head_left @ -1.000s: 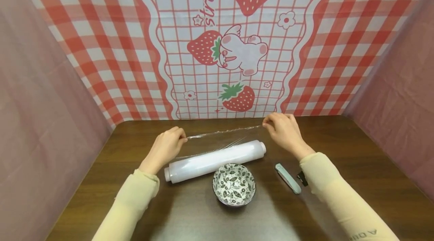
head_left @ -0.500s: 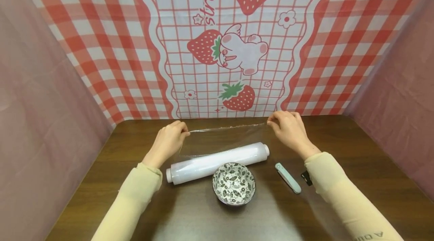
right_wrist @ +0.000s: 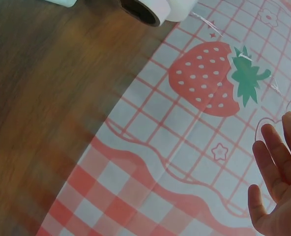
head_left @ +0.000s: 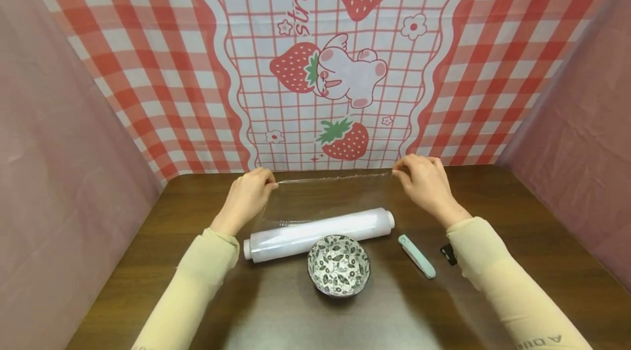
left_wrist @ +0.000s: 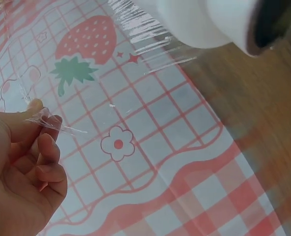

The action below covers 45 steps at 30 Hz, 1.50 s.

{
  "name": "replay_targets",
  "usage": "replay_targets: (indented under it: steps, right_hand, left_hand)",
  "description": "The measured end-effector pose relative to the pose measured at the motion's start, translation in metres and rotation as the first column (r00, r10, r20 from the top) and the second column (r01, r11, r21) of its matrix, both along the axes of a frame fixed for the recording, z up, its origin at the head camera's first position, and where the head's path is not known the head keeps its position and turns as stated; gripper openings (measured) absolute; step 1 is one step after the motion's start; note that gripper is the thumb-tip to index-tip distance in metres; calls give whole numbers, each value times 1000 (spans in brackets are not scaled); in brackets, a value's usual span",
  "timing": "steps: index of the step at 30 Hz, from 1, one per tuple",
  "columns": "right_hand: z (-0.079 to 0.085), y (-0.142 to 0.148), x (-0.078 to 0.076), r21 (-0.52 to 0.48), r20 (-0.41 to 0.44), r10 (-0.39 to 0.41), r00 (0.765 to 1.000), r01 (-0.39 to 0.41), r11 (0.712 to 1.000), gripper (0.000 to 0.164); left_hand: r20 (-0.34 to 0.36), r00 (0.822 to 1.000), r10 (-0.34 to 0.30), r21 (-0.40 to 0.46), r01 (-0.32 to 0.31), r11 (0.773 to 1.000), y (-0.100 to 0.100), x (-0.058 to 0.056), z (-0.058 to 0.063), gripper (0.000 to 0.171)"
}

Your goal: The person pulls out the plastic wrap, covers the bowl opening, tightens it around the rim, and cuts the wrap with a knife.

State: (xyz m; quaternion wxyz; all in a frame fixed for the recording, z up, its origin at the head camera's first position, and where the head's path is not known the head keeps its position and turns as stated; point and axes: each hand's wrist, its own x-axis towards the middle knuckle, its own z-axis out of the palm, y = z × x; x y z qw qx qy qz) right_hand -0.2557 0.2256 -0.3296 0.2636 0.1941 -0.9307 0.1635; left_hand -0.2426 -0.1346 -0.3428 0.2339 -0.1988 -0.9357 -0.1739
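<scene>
A clear sheet of plastic wrap (head_left: 330, 196) stretches from its white roll (head_left: 320, 234) toward the back of the table. My left hand (head_left: 247, 196) pinches the sheet's left front corner between thumb and fingertips; the left wrist view shows the film bunched at those fingertips (left_wrist: 49, 118). At the right corner my right hand (head_left: 425, 184) pinches the film's edge, its other fingers loosely spread in the right wrist view. Just in front of the roll stands a bowl (head_left: 338, 267) with a black-and-white leaf pattern, its inside bare.
A pale green folding utility knife (head_left: 417, 256) lies right of the bowl. Beside the right sleeve is a small black object (head_left: 448, 254), partly covered. A strawberry-print checked cloth (head_left: 345, 65) hangs behind the brown table (head_left: 517, 262), with pink cloth at both sides.
Both hands have moved away and slightly apart, drawing more film off the roll and pulling it flatter. The roll has shifted slightly right. Bowl and knife stay put.
</scene>
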Motion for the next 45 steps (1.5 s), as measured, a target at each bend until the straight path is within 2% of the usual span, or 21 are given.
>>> replay_targets:
  steps: [8, 29, 37, 45]
  right_hand:
    - [5, 5, 0, -5, -1, -18, 1000, 18, 1000, 7]
    - [24, 9, -5, -14, 8, -82, 997, 82, 997, 8]
    - [30, 9, -7, -36, 11, -88, 996, 88, 995, 8]
    - [35, 11, -7, -43, -4, -83, 997, 83, 996, 8]
  left_hand:
    - [19, 1000, 16, -4, -16, 1000, 5, -6, 8, 11]
    - [-46, 999, -13, -28, 12, 1000, 12, -23, 26, 9]
    - [-13, 1000, -9, -36, 8, 999, 13, -28, 31, 9]
    - [-13, 1000, -10, -49, 9, 999, 15, -32, 36, 12]
